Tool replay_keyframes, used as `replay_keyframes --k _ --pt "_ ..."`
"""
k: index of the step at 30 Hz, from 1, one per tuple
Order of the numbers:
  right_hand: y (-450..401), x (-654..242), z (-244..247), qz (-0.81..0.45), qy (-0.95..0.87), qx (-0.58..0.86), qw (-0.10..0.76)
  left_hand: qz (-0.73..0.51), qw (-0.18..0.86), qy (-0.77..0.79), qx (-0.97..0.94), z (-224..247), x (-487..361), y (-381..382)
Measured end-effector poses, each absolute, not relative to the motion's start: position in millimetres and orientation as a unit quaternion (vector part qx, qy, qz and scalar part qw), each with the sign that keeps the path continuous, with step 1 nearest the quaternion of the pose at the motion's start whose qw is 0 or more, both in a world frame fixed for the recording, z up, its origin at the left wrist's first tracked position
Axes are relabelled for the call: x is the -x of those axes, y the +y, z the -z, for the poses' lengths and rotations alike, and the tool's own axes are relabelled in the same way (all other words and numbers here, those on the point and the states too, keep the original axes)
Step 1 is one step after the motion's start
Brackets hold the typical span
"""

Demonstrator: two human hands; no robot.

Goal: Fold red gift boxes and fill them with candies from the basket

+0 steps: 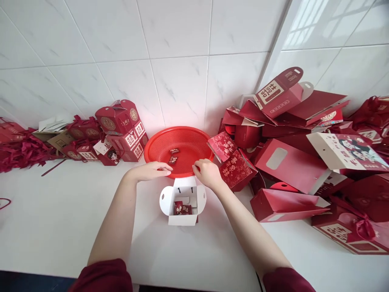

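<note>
A round red plastic basket (194, 140) rests against the tiled wall, with a few small wrapped packets (173, 159) inside. My left hand (152, 170) is at the basket's front left rim, fingers stretched out and holding nothing. At the front right rim is my right hand (207, 172), its fingers curled at the edge; whether they hold anything is hidden. Directly in front of the basket stands an open box (182, 220), white inside, its flaps spread and small red packets (183, 208) in it.
Red gift boxes (130, 142) are stacked at the back left, beside dark red ribbons (26, 152). A large heap of folded and unfolded red boxes (291, 162) covers the right side of the white table (69, 219).
</note>
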State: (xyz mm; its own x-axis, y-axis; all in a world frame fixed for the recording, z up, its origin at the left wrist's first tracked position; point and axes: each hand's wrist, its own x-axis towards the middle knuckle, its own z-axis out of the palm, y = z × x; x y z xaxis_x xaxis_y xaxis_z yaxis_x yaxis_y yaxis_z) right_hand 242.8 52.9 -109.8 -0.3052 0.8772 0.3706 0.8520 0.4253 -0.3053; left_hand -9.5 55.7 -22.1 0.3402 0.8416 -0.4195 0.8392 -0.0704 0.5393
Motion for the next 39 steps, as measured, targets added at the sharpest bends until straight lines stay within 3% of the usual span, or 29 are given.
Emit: replay_keyframes --k 11,20,26,33,39 --pt "42.6 -247.4 88.8 -0.04 -0.844 0.481 0.232 0.061 0.279 0.668 -0.687 26.8 7.2 103.5" --pt "23.4 -270.0 58.1 0.016 -0.744 0.63 0.221 0.153 0.134 0.726 -0.657 24.3 -11.1 132.5" --pt "28.9 -281.6 58.8 -0.026 -0.681 0.718 0.141 0.225 0.116 0.696 -0.672 28.2 -17.2 142.3" --pt "36.0 -307.0 48.0 -0.021 -0.635 0.717 0.286 0.249 0.08 0.666 -0.699 29.2 -15.0 128.9" --pt "44.2 -301.1 62.2 -0.08 -0.673 0.692 0.249 0.27 0.125 0.633 -0.715 23.7 -21.5 139.1"
